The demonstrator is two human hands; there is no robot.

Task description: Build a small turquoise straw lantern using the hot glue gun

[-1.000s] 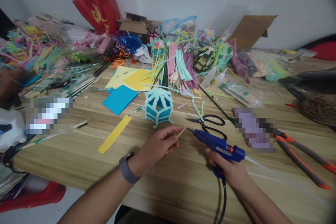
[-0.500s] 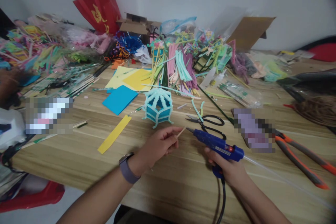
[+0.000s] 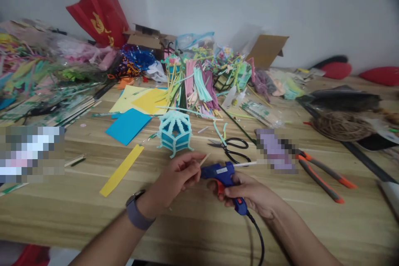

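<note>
Between the thumb and fingers of my left hand is a thin pale wooden stick, its end pointing up and right. My right hand is closed around the handle of a blue hot glue gun with an orange trigger. A clear glue stick pokes out of its back, and its nozzle is hidden behind my left fingers. Just beyond my left hand stands a small lantern-like frame of light-teal fuzzy stems with blue panels. Black-handled scissors lie behind the glue gun.
A yellow strip and blue sheets lie to the left. Bundles of fuzzy stems are piled at the back. Orange-grey pliers and a blurred-out purple object are on the right. The glue gun's black cord trails toward me.
My right hand has turned the glue gun, bringing its nozzle left to my left hand and its trigger into sight. The view has swung right, and the person's hand at far left is gone.
</note>
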